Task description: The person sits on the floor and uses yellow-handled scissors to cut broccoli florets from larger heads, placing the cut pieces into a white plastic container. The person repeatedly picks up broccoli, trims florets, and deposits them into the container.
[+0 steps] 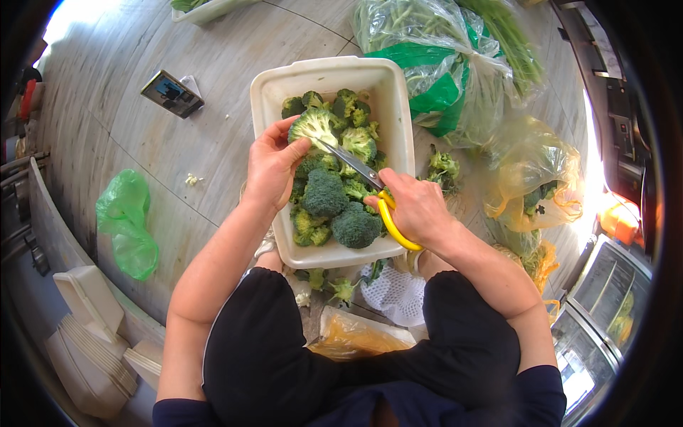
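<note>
My left hand [277, 160] pinches a broccoli floret [315, 125], its pale cut stems turned up towards me. In my right hand [419, 208] is a pair of scissors [355, 163] with yellow handles. The tips of the blades touch or overlap the floret's stem; whether they are parted there is hard to see. Both hands are over a white plastic tub [333, 259] that holds many broccoli florets. Dark green heads [356, 225] lie at its near end, and smaller pieces [349, 104] fill the far end.
Right of the tub lie a tied clear bag of green vegetables [432, 32], a yellowish plastic bag [533, 171] and broccoli trimmings [443, 165]. A propped phone [172, 94] and a green plastic bag [128, 219] are on the floor at left. Trimmings [341, 290] lie between my feet, beside white netting [397, 293].
</note>
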The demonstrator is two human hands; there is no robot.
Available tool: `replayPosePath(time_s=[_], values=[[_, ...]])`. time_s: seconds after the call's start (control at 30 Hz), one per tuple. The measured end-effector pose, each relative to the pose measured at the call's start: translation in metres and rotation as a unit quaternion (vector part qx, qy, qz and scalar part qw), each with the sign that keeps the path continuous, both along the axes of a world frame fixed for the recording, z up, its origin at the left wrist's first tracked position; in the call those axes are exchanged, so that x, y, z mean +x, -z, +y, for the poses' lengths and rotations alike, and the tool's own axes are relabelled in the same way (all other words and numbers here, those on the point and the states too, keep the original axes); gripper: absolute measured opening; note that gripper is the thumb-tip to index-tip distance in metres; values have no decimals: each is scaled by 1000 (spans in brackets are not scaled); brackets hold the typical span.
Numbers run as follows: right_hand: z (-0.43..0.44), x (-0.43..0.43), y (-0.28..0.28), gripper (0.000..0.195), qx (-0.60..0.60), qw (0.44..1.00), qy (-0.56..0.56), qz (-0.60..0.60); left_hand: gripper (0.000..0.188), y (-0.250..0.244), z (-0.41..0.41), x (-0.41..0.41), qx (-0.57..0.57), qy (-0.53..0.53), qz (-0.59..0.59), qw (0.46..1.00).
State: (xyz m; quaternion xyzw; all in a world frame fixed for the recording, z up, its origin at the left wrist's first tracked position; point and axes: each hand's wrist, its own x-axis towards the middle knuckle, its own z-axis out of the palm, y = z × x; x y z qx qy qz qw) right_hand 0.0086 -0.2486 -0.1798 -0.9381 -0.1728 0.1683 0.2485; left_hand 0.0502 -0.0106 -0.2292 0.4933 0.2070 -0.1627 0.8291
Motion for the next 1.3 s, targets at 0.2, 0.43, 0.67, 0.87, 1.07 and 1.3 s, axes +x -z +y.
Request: replayPosePath(time_s=[0.2, 0.43, 0.67, 0.87, 1.07, 1.3], values=[[6, -3, -2, 36, -22, 1000, 14, -17, 37, -4, -3, 3, 15, 6, 33, 999], [2, 4, 0, 37, -23, 1000, -2, 0, 38, -6, -6, 5, 16, 10, 38, 999], [9, 16, 4, 40, 77, 991, 54, 93, 46, -1, -17, 0, -30, 16, 77, 996], [10, 41, -27, 48, 283, 830, 216, 429, 47, 8, -11, -10, 340, 157, -107, 921], [2, 46, -33, 37, 226, 849, 241, 411, 41, 24, 7, 10, -93, -61, 101, 989], [10, 19, -42, 39, 193, 841, 93, 497, 39, 25, 26, 5, -184, -81, 112, 973]])
